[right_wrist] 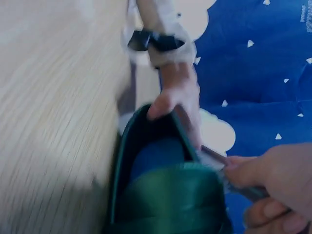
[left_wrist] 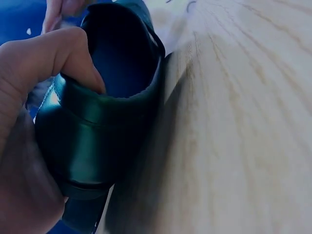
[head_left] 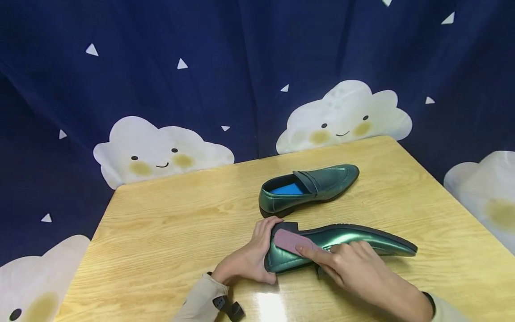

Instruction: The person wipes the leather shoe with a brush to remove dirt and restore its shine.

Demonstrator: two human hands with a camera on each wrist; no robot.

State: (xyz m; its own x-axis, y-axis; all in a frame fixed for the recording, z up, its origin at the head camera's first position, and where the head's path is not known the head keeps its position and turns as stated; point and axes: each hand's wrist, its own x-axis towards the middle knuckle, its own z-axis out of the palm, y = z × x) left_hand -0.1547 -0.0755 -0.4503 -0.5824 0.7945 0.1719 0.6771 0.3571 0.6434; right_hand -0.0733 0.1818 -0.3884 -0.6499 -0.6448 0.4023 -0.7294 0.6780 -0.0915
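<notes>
A shiny dark green loafer (head_left: 342, 237) lies on its side near the front of the table, its black sole turned to the far side. My left hand (head_left: 253, 252) grips it at the heel. In the left wrist view the thumb (left_wrist: 73, 56) hooks over the collar into the shoe's opening. My right hand (head_left: 356, 268) holds a pink brush (head_left: 291, 241) with a flat, rounded back, its index finger stretched along it. The brush lies against the loafer's upward side near the heel; its underside is hidden in the head view.
A matching green loafer (head_left: 326, 188) with a blue insole stands upright farther back, toe to the right. The light wooden table (head_left: 169, 232) ends at a dark blue curtain (head_left: 249, 80) with white clouds. A black strap (head_left: 227, 308) hangs at the left wrist.
</notes>
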